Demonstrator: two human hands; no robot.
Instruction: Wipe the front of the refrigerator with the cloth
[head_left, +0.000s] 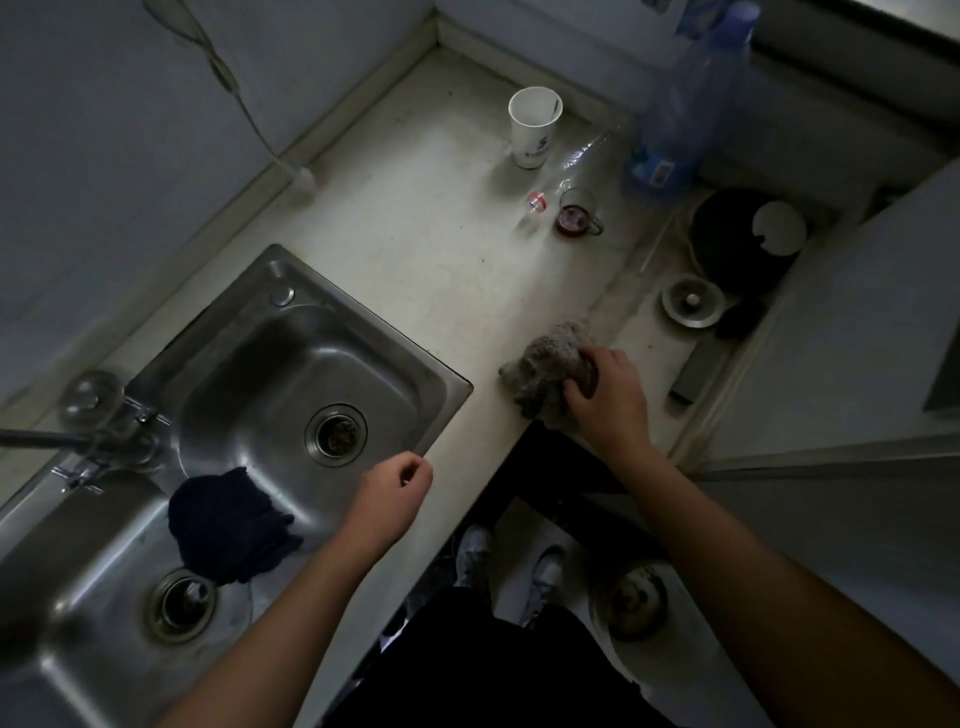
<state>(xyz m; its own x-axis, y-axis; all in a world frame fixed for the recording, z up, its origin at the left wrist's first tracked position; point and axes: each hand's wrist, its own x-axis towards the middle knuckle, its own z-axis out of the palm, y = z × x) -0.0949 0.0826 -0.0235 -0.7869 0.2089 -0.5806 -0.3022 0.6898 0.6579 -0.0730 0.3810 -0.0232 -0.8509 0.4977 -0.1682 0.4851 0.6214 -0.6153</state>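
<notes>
Dim kitchen seen from above, w/ a pale bench running away from the viewer. A steel double sink is set into the bench and serves as the landmark here. Just right of the sink's far basin, the right hand presses down on a crumpled grey cloth lying on the bench near its front edge; fingers curl over the cloth, gripping it. The left hand hovers over the sink's front rim, loosely closed into a soft fist, holding nothing. A dark blue rag is draped over the divider btwn the sink's two basins, left of that hand. A tap sits at the sink's left side.

Beyond the sink, toward the back wall, a white paper cup stands upright. Right of it is a large clear blue-tinted plastic bottle. Nearer the sink than the cup: a small glass mug w/ dark red liquid, and a small red-and-white cap just beside it. Far right of the sink, a round metal sink strainer lies near a dark pot. Below the bench edge, the person's shoes show on the floor.
</notes>
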